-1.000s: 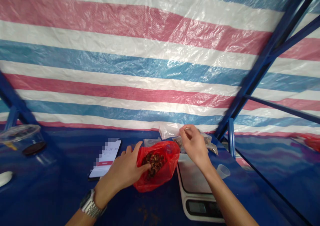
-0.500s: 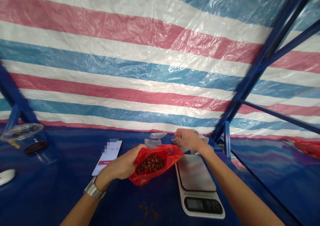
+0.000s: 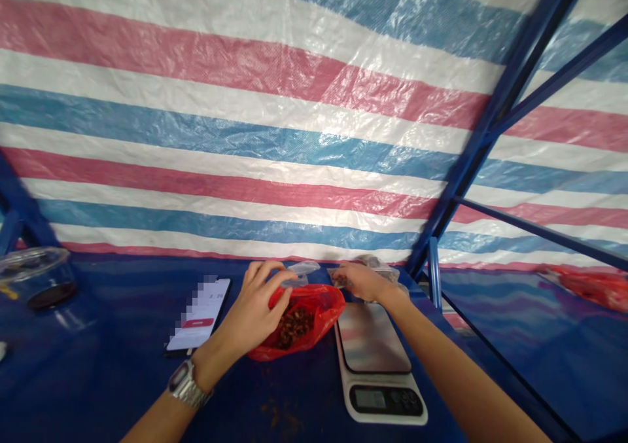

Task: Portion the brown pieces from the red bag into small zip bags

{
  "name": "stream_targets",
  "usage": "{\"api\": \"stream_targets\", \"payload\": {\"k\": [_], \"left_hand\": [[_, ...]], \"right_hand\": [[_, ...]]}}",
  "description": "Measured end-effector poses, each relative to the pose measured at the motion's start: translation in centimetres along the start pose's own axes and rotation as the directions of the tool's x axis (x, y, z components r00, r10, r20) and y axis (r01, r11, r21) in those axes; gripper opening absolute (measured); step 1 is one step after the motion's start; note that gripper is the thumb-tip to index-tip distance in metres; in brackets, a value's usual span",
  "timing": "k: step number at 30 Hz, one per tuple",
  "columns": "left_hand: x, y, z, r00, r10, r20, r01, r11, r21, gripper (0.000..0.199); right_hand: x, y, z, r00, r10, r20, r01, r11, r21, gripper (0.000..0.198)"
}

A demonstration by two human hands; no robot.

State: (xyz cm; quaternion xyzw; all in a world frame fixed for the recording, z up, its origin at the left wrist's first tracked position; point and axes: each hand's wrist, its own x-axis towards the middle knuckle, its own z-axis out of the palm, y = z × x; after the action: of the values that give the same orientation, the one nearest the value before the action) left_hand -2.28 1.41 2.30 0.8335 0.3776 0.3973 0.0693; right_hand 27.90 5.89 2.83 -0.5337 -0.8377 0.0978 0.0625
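A red plastic bag [image 3: 326, 309] lies with its mouth wide, showing small dark reddish-brown dried pieces [image 3: 295, 325] inside. Over its left side hovers my left hand [image 3: 258, 309], fingers apart and curved, holding nothing. Its fingertips are near some clear plastic bags [image 3: 305, 270] behind the red one. Beyond the scale, my right hand [image 3: 360, 281] has its fingers closed at a small clear bag of brown bits [image 3: 338, 278]; the fingertips are partly hidden. A white kitchen scale [image 3: 375, 338] with a bare metal plate sits below my right wrist.
Left of the red bag lies a phone [image 3: 201, 318]. A clear plastic tub [image 3: 36, 279] with dark contents stands at the far left. More filled clear bags [image 3: 387, 273] rest by the blue metal frame [image 3: 434, 233]. Another red bag [image 3: 589, 286] is at the far right.
My left hand has let go of the red bag's rim and moved above it, fingers spreading. My right hand has lowered onto the small clear bag. The view has shifted slightly right.
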Motion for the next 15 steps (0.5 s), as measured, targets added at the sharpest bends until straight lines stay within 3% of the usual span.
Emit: {"api": "stream_targets", "payload": {"k": [4,7,9,10,12,15], "left_hand": [[-0.6,1.2,0.7,1.000,0.030,0.008,-0.029,0.997,-0.068,0.025],[-0.9,1.9,1.2,0.999,-0.031,0.040,0.039,0.977,-0.211,0.022],[-0.8,2.3,1.5,0.991,-0.123,0.060,0.136,0.940,-0.312,0.020],[-0.8,2.4,1.6,0.982,-0.176,0.066,0.188,0.912,-0.364,0.021],[-0.6,2.6,1.7,0.961,-0.267,0.075,0.270,0.837,-0.476,0.023],[-0.3,2.5,1.8,0.939,-0.339,0.065,0.306,0.729,-0.613,0.025]], "right_hand": [[-0.4,0.3,0.2,0.966,0.082,-0.244,-0.048,0.989,0.142,0.025],[-0.8,-0.9,0.4,0.883,0.193,-0.428,-0.080,0.960,0.269,0.034],[-1.1,-3.1,0.6,0.801,0.231,-0.553,0.035,0.903,0.428,0.036],[-1.2,-4.6,0.7,0.766,0.229,-0.600,0.155,0.841,0.518,0.038],[-1.7,-7.8,0.9,0.778,0.139,-0.612,0.318,0.754,0.575,0.029],[-2.5,-11.4,1.2,0.796,0.032,-0.605,0.358,0.781,0.512,0.014]]}}
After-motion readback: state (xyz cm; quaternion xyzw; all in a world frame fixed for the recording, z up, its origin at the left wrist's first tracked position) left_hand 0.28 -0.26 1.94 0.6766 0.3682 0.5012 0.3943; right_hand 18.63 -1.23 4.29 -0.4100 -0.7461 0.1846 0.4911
